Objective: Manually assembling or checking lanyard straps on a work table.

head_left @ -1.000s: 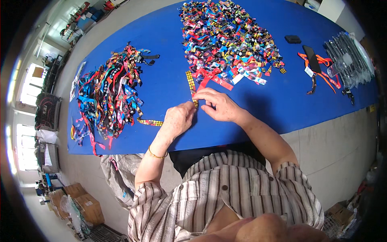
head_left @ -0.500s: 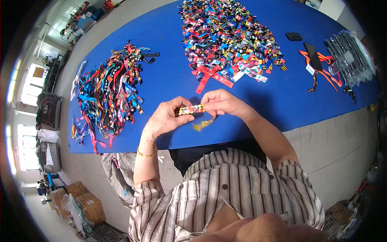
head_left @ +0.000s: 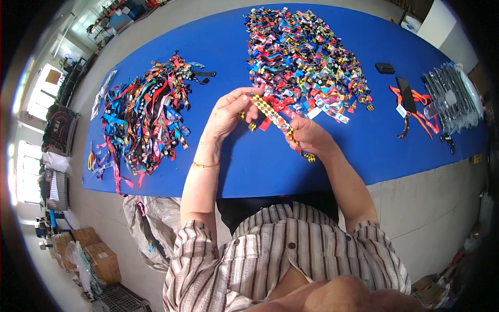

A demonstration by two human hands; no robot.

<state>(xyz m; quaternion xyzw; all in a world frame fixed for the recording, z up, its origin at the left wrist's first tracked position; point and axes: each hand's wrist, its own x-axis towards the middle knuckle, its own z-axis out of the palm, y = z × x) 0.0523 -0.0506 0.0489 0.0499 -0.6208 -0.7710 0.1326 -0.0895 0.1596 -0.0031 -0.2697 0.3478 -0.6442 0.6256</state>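
A yellow-and-black checkered fabric strap [head_left: 274, 116] is stretched slantwise above the table, with its printed face up. My left hand [head_left: 231, 112] pinches its upper left end, and a short piece hangs below those fingers. At the lower right, my right hand [head_left: 310, 136] is closed around the strap, whose tail pokes out beneath it. Just behind the strap lies a large heap of short, many-coloured fabric straps [head_left: 306, 62]. Red ribbon-like pieces at the heap's near edge are partly hidden behind the strap.
A pile of longer mixed straps [head_left: 148, 117] lies on the left of the blue table [head_left: 228, 166]. On the right are a black phone [head_left: 406, 94] over orange straps, a small black case [head_left: 384, 68] and a stack of clear plastic packages [head_left: 455, 96]. Cardboard boxes [head_left: 102, 262] stand on the floor.
Both hands have moved farther away and apart. The strap, earlier bunched short between them, is now drawn out lengthwise. My right hand has gone from a fingertip pinch to a closed grip.
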